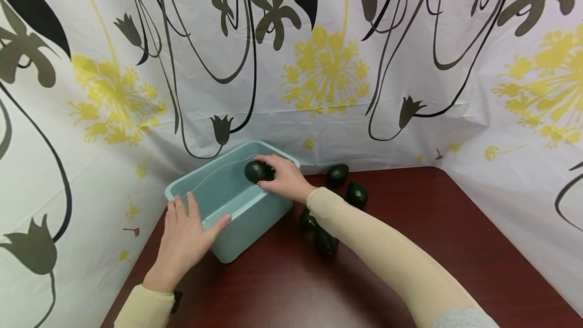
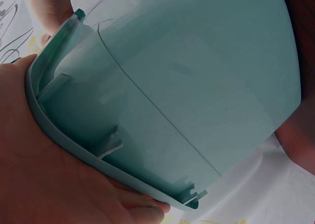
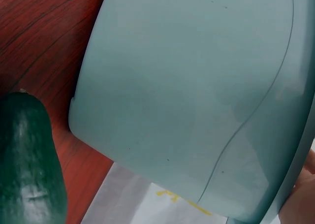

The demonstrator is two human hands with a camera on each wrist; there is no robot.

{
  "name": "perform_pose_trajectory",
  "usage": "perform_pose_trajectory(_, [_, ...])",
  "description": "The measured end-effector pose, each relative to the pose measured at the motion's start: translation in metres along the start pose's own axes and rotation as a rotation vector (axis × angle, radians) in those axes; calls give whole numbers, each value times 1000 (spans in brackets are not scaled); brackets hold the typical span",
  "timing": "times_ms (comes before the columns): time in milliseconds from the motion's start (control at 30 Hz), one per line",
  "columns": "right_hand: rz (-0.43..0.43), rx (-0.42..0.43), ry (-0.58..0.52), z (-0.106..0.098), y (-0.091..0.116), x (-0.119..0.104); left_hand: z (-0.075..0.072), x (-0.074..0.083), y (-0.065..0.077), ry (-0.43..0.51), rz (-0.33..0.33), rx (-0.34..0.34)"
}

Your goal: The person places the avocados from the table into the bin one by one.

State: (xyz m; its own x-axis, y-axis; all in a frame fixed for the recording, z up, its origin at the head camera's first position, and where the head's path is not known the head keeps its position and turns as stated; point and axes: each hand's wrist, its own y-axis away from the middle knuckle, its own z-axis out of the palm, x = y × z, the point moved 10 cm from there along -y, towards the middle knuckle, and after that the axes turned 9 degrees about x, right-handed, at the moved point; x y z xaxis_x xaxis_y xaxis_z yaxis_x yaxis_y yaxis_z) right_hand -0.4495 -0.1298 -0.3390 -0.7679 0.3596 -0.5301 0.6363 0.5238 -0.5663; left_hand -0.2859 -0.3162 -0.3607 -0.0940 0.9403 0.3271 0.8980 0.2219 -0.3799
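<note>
A pale teal plastic bin (image 1: 248, 231) stands upright on the table. My right hand (image 1: 288, 178) grips a dark green avocado (image 1: 257, 172) over the bin's right end, thumb and fingers on either side of it. My left hand (image 1: 184, 237) rests on the bin's left near corner, its fingers spread and fairly straight. In the left wrist view the left hand (image 2: 54, 150) lies along the rim (image 2: 64, 143), with the bin's outer wall beside it. Only a bit of the right hand (image 3: 300, 194) shows at the right wrist view's edge; its avocado is hidden there.
Several avocados lie right of the bin, among them one at the back (image 1: 337, 174), one beside it (image 1: 357, 195) and a nearer one (image 1: 326, 242); my right forearm partly covers the group. A patterned white cloth (image 1: 282, 90) encloses the dark red wooden table (image 1: 410, 206).
</note>
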Motion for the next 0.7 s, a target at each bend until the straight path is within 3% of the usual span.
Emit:
perform_pose_trajectory(233, [-5,29,-130,-4,-1,4,1,0,0,-10,4,-5])
perform_pose_trajectory(700, [-33,18,-148,-18,4,-1,1,1,0,-21,6,3])
